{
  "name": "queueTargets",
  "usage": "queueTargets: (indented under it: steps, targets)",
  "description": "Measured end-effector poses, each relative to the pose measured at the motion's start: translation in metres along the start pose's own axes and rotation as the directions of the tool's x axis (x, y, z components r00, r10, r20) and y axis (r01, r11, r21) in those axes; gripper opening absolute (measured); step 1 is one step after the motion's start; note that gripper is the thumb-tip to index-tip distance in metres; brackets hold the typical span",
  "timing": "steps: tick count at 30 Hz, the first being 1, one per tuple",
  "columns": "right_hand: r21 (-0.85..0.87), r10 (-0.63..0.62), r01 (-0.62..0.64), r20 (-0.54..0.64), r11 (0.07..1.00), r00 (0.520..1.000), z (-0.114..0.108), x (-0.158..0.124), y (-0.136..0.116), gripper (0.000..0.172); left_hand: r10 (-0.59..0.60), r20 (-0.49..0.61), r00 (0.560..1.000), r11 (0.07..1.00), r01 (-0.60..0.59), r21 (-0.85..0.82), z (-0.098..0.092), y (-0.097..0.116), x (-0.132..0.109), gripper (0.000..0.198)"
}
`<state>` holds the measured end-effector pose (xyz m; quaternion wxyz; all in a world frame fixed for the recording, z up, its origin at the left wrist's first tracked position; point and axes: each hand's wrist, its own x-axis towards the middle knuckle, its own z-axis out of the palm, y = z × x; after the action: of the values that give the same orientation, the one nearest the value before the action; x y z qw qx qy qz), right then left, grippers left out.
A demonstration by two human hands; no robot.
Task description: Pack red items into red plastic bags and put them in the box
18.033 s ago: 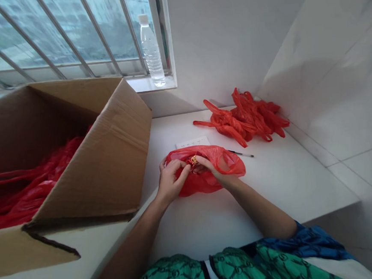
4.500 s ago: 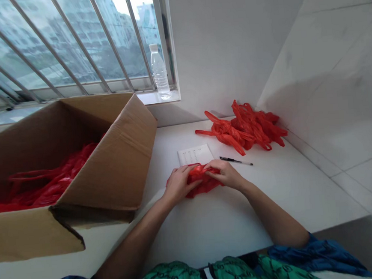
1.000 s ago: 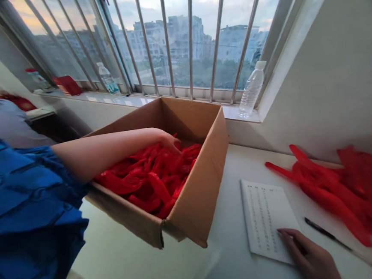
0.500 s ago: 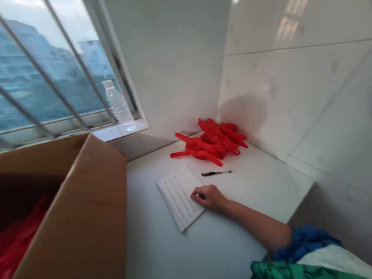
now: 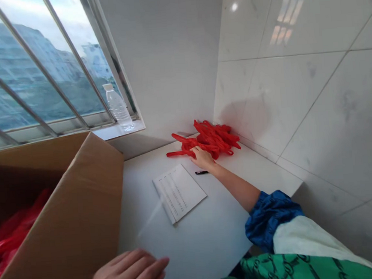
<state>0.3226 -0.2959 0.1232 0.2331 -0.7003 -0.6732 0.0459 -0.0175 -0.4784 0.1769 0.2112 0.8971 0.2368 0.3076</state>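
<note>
My right hand (image 5: 202,157) is stretched out to the pile of red plastic bags (image 5: 210,139) in the far corner of the white table (image 5: 200,237). Its fingers rest on the near edge of the pile; whether they grip a bag is not visible. My left hand (image 5: 129,278) lies flat on the table near the front edge, fingers out, holding nothing. It sits just beside the brown cardboard box (image 5: 66,217), which holds more red bags (image 5: 10,239).
A printed sheet of paper (image 5: 179,192) lies in the middle of the table, with a black pen (image 5: 201,172) just beyond it, partly hidden by my forearm. A clear water bottle (image 5: 117,107) stands on the window sill. Tiled walls close the right side.
My right hand has left the sheet of paper and reached forward to the pile of red bags. My left hand has come into view, flat on the table by the box.
</note>
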Motion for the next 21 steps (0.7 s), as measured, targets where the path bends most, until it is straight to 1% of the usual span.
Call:
queueTargets:
  steps: [1,3,4,6,7,9,11,13,15,16,18,19,20,21]
  targets:
    - [-0.034,0.047,-0.046,0.013,0.998,0.999,0.004,0.005,0.0,0.037,0.02,0.034,0.999,0.999,-0.022,0.047,0.012,-0.002,0.001,0.033]
    - [-0.056,0.087,-0.086,0.026,0.995,0.996,0.012,0.01,0.003,0.038,0.039,0.105,0.994,0.989,-0.054,0.141,0.036,-0.007,0.002,0.036]
    - [-0.06,0.098,-0.097,0.029,0.994,0.995,0.015,0.011,0.004,0.037,0.037,0.129,0.991,0.985,-0.058,0.162,0.045,-0.009,0.002,0.035]
    - [-0.054,0.11,-0.108,0.024,0.993,0.994,0.017,0.011,0.008,0.034,0.016,0.151,0.988,0.988,-0.039,0.148,0.059,-0.015,0.0,0.031]
    - [-0.042,0.108,-0.107,0.017,0.993,0.994,0.015,0.012,0.01,0.031,-0.003,0.158,0.988,0.991,-0.018,0.133,0.062,-0.018,-0.001,0.029]
    - [-0.005,0.094,-0.094,-0.008,0.996,0.996,0.008,0.015,0.012,0.027,-0.057,0.155,0.986,0.994,0.042,0.097,0.064,-0.026,-0.005,0.025]
    - [0.043,0.063,-0.061,-0.052,0.997,0.997,-0.005,0.018,0.012,0.027,-0.14,0.13,0.982,0.99,0.134,0.053,0.06,-0.034,-0.007,0.021]
    - [0.091,0.013,-0.004,-0.096,0.996,0.995,-0.019,0.02,0.009,0.03,-0.254,0.073,0.965,0.966,0.257,-0.039,0.056,-0.042,-0.004,0.017]
    - [0.232,-0.069,0.098,-0.131,0.968,0.989,-0.029,0.019,0.003,0.034,-0.386,-0.039,0.922,0.908,0.373,-0.189,0.056,-0.051,0.005,0.024]
    - [0.334,-0.121,0.162,-0.142,0.928,0.982,-0.031,0.017,0.0,0.035,-0.451,-0.105,0.886,0.869,0.41,-0.276,0.058,-0.057,0.011,0.032]
    - [0.529,-0.217,0.262,-0.148,0.807,0.965,-0.028,0.009,-0.008,0.036,-0.554,-0.221,0.803,0.797,0.435,-0.419,0.065,-0.072,0.023,0.05]
    - [0.59,-0.256,0.284,-0.132,0.756,0.957,-0.024,0.004,-0.012,0.035,-0.588,-0.261,0.765,0.775,0.441,-0.453,0.07,-0.081,0.028,0.057]
    - [0.615,-0.29,0.289,-0.102,0.733,0.952,-0.018,-0.002,-0.016,0.034,-0.61,-0.296,0.735,0.766,0.45,-0.459,0.075,-0.09,0.031,0.063]
    - [0.614,-0.315,0.289,-0.069,0.734,0.947,-0.011,-0.009,-0.02,0.033,-0.621,-0.333,0.71,0.767,0.462,-0.445,0.081,-0.1,0.033,0.067]
